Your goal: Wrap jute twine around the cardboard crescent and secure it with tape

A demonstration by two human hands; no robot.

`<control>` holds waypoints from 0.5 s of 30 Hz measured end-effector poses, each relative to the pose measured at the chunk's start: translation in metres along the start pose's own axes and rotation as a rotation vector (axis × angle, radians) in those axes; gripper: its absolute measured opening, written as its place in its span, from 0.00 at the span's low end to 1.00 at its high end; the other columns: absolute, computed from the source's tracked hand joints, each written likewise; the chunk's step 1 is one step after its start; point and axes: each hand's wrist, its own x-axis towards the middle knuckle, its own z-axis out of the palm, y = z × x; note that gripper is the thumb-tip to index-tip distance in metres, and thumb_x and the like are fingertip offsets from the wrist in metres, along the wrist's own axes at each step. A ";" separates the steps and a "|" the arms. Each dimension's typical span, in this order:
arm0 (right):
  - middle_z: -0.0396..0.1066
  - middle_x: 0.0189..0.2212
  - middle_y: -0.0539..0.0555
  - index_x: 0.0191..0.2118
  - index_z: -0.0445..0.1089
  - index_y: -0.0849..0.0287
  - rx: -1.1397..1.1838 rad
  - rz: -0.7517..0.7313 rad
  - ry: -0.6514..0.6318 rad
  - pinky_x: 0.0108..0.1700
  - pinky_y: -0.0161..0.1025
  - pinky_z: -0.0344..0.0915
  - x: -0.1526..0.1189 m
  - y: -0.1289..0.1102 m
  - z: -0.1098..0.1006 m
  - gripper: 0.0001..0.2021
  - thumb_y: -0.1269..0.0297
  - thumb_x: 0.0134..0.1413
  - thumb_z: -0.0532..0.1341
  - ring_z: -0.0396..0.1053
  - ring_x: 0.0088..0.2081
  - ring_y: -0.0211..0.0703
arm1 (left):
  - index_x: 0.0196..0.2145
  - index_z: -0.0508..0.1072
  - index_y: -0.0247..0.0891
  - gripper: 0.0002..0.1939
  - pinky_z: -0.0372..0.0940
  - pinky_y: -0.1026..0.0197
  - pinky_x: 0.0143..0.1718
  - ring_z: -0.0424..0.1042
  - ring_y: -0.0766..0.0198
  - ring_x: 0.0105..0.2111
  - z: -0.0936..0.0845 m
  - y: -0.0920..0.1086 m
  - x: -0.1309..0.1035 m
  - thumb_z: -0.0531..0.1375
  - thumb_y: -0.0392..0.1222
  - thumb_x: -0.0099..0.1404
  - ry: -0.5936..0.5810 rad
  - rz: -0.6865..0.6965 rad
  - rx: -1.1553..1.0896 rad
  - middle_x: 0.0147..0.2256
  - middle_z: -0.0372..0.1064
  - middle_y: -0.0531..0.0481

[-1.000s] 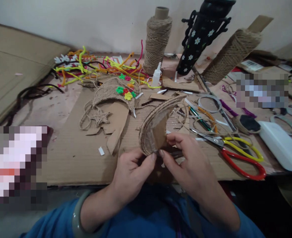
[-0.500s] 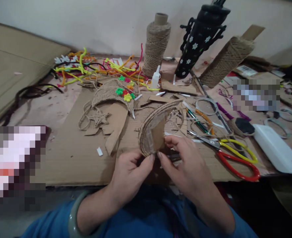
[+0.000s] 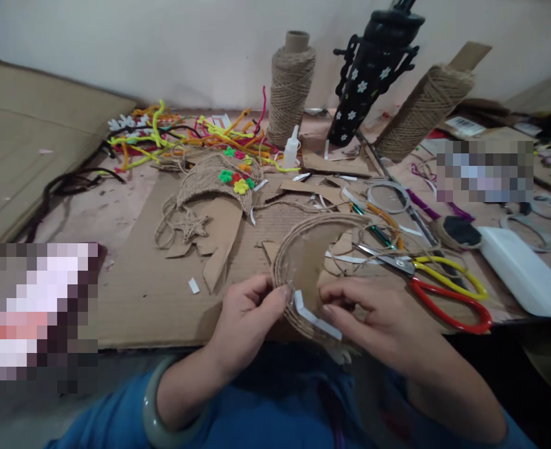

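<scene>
A crescent-shaped cardboard piece (image 3: 298, 259) has jute twine along its curved outer edge, and its flat cardboard face is turned up. My left hand (image 3: 251, 318) pinches the twine-covered edge between thumb and fingers. At the inner edge, the thumb and curled fingers of my right hand (image 3: 364, 312) close on the cardboard; the fingertips are partly hidden. A bent white strip (image 3: 318, 319) lies across the lower part of the crescent, between the hands. Beyond it lie a twine-covered crescent (image 3: 204, 181) with felt-like flowers and a twine star (image 3: 191, 226).
Red-and-yellow-handled scissors (image 3: 410, 268) lie right of my right hand, beside a white plastic piece (image 3: 523, 274). Twine spools (image 3: 291, 93), a small glue bottle (image 3: 292, 151) and a black flowered bottle (image 3: 364, 87) stand behind. Colourful pipe cleaners (image 3: 163, 134) are heaped at back left.
The crescent has been tilted and turned so its flat face and lower end show more. The white strip on it has come into sight. My right hand has moved right and slightly down.
</scene>
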 end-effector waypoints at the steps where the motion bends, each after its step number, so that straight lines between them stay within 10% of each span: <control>1: 0.72 0.25 0.47 0.32 0.70 0.56 0.073 0.045 -0.033 0.28 0.31 0.62 0.000 0.000 0.002 0.05 0.67 0.54 0.57 0.68 0.27 0.35 | 0.24 0.73 0.35 0.12 0.61 0.68 0.27 0.63 0.70 0.24 -0.001 0.000 0.000 0.61 0.46 0.60 -0.005 -0.007 -0.009 0.20 0.65 0.55; 15: 0.67 0.25 0.50 0.32 0.66 0.59 0.678 0.328 0.102 0.28 0.35 0.63 0.006 0.006 0.026 0.11 0.56 0.48 0.60 0.66 0.27 0.38 | 0.23 0.72 0.34 0.14 0.60 0.67 0.21 0.62 0.71 0.19 0.002 0.002 -0.005 0.64 0.48 0.54 -0.082 -0.124 -0.006 0.19 0.64 0.54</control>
